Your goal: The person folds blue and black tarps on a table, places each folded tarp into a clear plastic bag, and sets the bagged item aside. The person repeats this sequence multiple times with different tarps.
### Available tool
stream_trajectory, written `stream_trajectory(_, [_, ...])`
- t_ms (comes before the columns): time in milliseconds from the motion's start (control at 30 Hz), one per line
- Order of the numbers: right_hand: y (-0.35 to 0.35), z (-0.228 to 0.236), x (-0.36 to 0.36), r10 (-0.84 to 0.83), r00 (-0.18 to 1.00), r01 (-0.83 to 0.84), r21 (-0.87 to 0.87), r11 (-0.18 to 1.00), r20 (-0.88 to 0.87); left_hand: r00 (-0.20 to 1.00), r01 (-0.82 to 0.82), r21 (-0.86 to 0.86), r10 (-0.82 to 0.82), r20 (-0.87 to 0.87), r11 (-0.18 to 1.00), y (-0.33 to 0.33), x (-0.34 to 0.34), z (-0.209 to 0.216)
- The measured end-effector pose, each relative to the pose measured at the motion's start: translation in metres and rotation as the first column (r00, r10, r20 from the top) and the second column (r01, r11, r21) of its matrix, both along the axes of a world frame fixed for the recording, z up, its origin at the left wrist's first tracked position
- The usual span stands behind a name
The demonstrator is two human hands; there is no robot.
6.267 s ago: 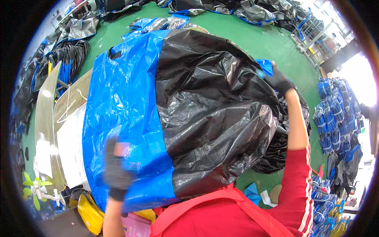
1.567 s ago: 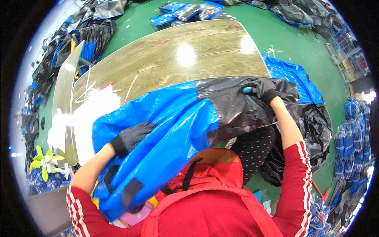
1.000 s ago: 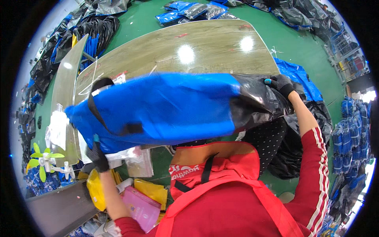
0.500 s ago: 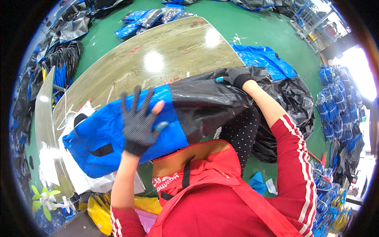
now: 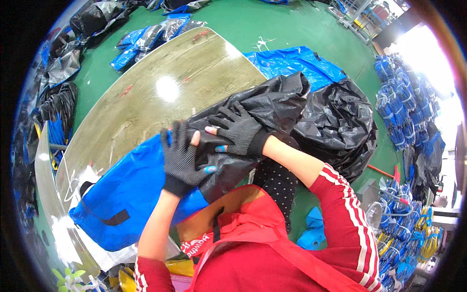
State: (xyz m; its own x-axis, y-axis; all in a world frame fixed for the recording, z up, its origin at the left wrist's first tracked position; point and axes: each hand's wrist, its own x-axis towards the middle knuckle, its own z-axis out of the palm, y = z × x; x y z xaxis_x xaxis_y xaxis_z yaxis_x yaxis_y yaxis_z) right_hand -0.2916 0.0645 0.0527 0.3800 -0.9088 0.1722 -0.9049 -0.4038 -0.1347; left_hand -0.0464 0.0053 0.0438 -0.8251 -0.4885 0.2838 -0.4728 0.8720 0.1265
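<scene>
A long folded piece of glossy plastic, blue at its left end (image 5: pixel 124 187) and black on its right part (image 5: pixel 262 102), lies across the near side of the table, in front of my body. A short black strap (image 5: pixel 116 217) shows on the blue end. My left hand (image 5: pixel 184 160), in a dark knit glove with bare fingertips, presses flat where blue meets black, fingers spread. To its right, my gloved right hand (image 5: pixel 240 132) lies on the black plastic with fingers spread. Blue tape wraps a digit on each hand. Neither hand grips anything.
The wood-patterned tabletop (image 5: pixel 141 107) reaches away to the far left. Crumpled black plastic (image 5: pixel 338 126) and a blue sheet (image 5: pixel 296 65) lie at the right. Bundled blue coils (image 5: pixel 396 104) are stacked farther right. Folded blue-and-black packs (image 5: pixel 155 36) rest on the green floor (image 5: pixel 253 24).
My right hand has moved left along the black plastic, closer to my left hand, and its fingers have spread. The black part looks more bunched. The whole view has shifted slightly.
</scene>
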Motion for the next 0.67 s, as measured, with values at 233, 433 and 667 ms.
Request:
stream_trajectory(233, [0.073,0.069,-0.098,-0.23,0.809,0.476,-0.375,0.795,0.54,0.997,-0.012,0.056,0.016,-0.08,0.998,0.002,-0.013,-0.007])
stream_trajectory(433, [0.069,0.026,-0.161,-0.419,0.798,0.581,-0.367,0.726,0.434,0.99,0.04,-0.04,-0.045,-0.131,0.998,0.0,-0.011,-0.02])
stream_trajectory(667, [0.013,0.019,-0.227,-0.494,0.839,0.506,0.008,0.863,0.226,0.983,0.035,0.025,-0.03,-0.179,0.999,0.002,-0.015,-0.022])
